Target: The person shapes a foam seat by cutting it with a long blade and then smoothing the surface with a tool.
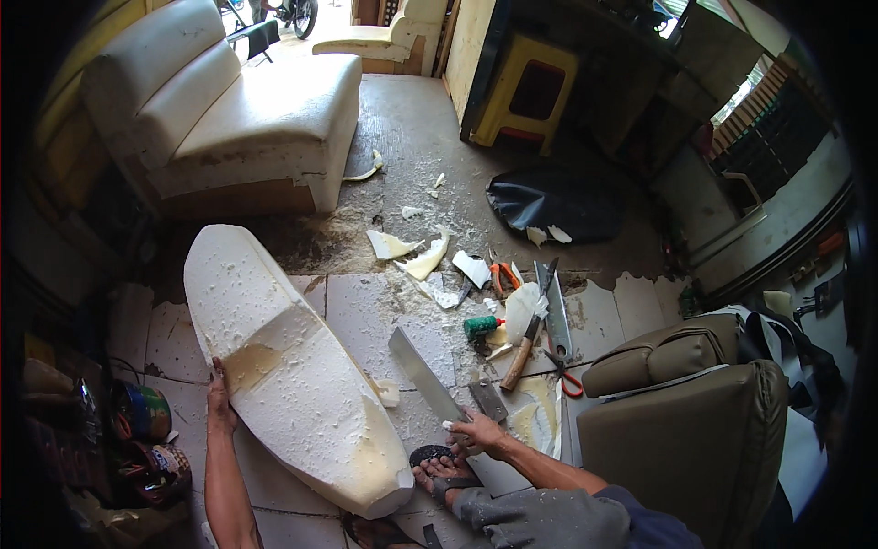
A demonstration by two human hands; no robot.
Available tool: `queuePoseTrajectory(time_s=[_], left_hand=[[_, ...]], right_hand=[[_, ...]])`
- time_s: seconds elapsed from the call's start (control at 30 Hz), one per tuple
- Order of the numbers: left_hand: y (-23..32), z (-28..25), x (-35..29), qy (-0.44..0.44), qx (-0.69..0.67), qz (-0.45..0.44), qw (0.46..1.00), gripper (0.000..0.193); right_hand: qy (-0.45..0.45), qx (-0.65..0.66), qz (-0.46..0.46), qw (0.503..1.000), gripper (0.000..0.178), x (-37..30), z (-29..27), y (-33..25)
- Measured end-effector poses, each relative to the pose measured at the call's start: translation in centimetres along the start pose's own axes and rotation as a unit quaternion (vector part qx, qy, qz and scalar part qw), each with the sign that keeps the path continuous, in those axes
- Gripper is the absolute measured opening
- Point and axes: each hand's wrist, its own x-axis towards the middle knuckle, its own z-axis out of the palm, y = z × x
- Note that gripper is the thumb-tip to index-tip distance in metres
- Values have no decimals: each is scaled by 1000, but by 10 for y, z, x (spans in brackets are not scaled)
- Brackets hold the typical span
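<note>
A long motorcycle seat foam (302, 393), white with yellowish patches and covered in crumbs, lies slantwise across the tiles in front of me. My left hand (220, 403) grips its left edge near the middle; some of those fingers are hidden. In my right hand (471, 434) is a knife with a long, wide, flat blade (425, 375), pointing up and left, apart from the foam's right side. A dark grey block (487, 400) lies just beyond this hand. My sandalled foot (448, 476) is beneath it.
Foam scraps (425, 256), pliers (501, 274), a green bottle (481, 326), a wooden-handled knife (521, 361) and scissors (569, 380) lie ahead. A brown padded seat (686, 430) stands right, a white sofa (247, 119) far left, tins (142, 412) left.
</note>
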Motion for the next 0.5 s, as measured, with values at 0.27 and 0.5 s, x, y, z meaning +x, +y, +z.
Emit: queuePoseTrajectory(time_s=[0.27, 0.5], left_hand=[[-26, -27, 45, 17, -158, 47, 986, 64], [-8, -32, 58, 49, -191, 95, 976, 79]], right_hand=[[-245, 302, -52, 920, 60, -46, -8, 22], [-145, 84, -61, 984, 59, -36, -34, 5]])
